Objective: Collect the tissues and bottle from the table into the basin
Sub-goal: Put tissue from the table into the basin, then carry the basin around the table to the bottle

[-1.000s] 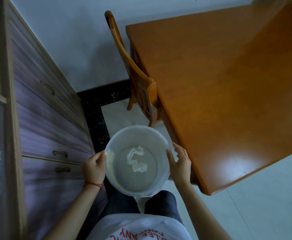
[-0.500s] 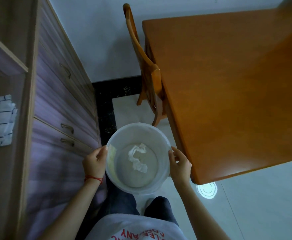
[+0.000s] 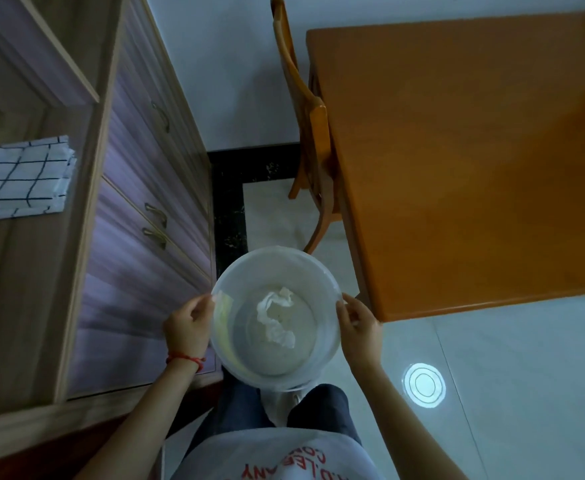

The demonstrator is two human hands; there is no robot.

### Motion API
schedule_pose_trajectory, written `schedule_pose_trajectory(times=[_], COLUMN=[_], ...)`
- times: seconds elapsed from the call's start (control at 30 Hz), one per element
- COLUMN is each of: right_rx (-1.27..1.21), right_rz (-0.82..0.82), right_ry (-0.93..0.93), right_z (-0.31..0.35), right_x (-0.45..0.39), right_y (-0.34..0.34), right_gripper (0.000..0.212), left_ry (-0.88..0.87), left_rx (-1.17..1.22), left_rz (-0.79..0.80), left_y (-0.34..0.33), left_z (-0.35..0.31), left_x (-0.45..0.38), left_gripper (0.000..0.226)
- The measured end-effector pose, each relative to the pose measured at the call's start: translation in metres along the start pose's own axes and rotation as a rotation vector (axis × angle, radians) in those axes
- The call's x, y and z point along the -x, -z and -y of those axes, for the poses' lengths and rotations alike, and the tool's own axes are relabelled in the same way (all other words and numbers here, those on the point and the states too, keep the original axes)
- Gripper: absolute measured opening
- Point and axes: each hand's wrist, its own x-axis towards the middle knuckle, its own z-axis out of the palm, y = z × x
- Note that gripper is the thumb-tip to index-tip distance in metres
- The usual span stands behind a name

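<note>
A round translucent white basin (image 3: 322,271) hangs in front of my body, carried between both hands. My left hand (image 3: 188,327), with a red string at the wrist, grips its left rim. My right hand (image 3: 359,329) grips its right rim. One crumpled white tissue (image 3: 275,317) lies on the basin's bottom. The orange wooden table (image 3: 468,161) stands to the right, and the part of its top that shows is bare. No bottle is in view.
An orange wooden chair (image 3: 310,133) is pushed in at the table's left side. A wood cabinet with purple drawer fronts (image 3: 138,216) runs along the left; a checked folded cloth (image 3: 17,178) lies on its shelf. A round lamp reflection (image 3: 423,385) shines on the pale floor.
I have stepped back from the table with the basin: the table and chair slid right and away, more cabinet and floor show, and the checked cloth came into view. Both hands keep their grip.
</note>
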Motion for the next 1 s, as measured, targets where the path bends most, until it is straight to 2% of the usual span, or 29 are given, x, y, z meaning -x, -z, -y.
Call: schedule_pose_trajectory(times=[0.17, 0.37, 0.47, 0.7, 1.0], right_rx=[0.010, -0.044, -0.085, -0.138, -0.261], right_rz=[-0.078, -0.214, -0.317, -0.527, -0.786], right_ry=[-0.056, -0.158, -0.215, -0.338, -0.463], right_z=[-0.011, -0.024, -0.037, -0.069, -0.109], right_x=[0.036, 0.085, 0.109, 0.160, 0.219], right_y=[0.004, 0.010, 0.014, 0.032, 0.087], right_gripper=[0.025, 0.014, 0.020, 0.023, 0.019], left_ry=[-0.075, -0.138, -0.183, -0.256, -0.397], left_rx=[0.000, -0.009, -0.022, -0.042, -0.081], left_rz=[0.080, 0.204, 0.273, 0.461, 0.649], left_y=[0.006, 0.008, 0.004, -0.017, -0.072], left_z=[0.007, 0.007, 0.007, -0.001, -0.037], left_x=[0.013, 0.030, 0.038, 0.068, 0.138], left_gripper=[0.033, 0.024, 0.024, 0.022, 0.023])
